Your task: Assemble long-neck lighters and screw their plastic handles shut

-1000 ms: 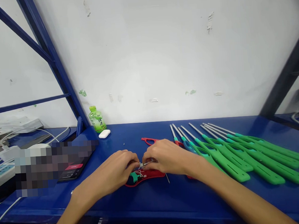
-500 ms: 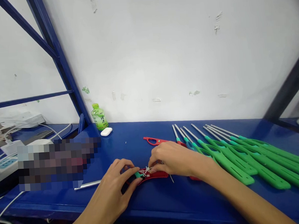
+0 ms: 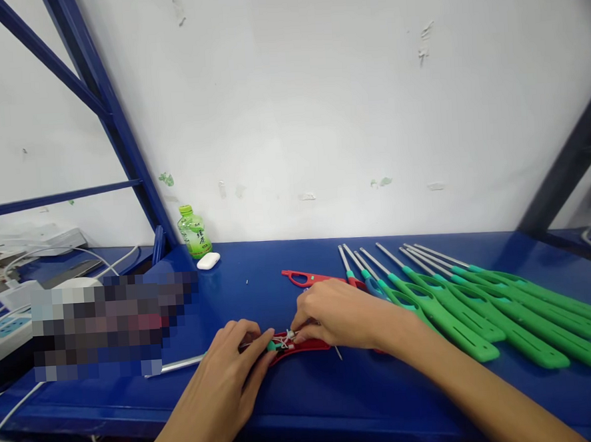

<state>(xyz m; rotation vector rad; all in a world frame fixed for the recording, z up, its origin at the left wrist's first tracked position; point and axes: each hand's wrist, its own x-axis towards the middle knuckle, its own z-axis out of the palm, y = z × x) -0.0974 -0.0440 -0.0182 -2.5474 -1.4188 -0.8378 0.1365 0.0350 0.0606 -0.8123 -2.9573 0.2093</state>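
Note:
An opened red long-reach lighter (image 3: 317,345) lies on the blue table, with white wires (image 3: 283,342) and a teal-green collar (image 3: 272,346) showing inside. Its silver tube (image 3: 177,366) points left from under my left hand (image 3: 237,364). The thumb and index finger of that hand are closed on the lighter near the collar. My right hand (image 3: 334,315) is pinched over the shell, its fingertips at a small whitish part (image 3: 290,334); what they hold is mostly hidden. A thin metal rod (image 3: 339,353) sticks out below the right hand.
Several green lighters (image 3: 461,317) lie fanned on the right. Behind my right hand is a red shell half (image 3: 309,278). A green tea bottle (image 3: 195,232) and white case (image 3: 208,260) stand near the wall. A power strip (image 3: 6,325) and cables are at left.
My left thumb and index finger have drawn closer together at the collar. The right hand keeps nearly the same place over the shell. The view has shifted slightly.

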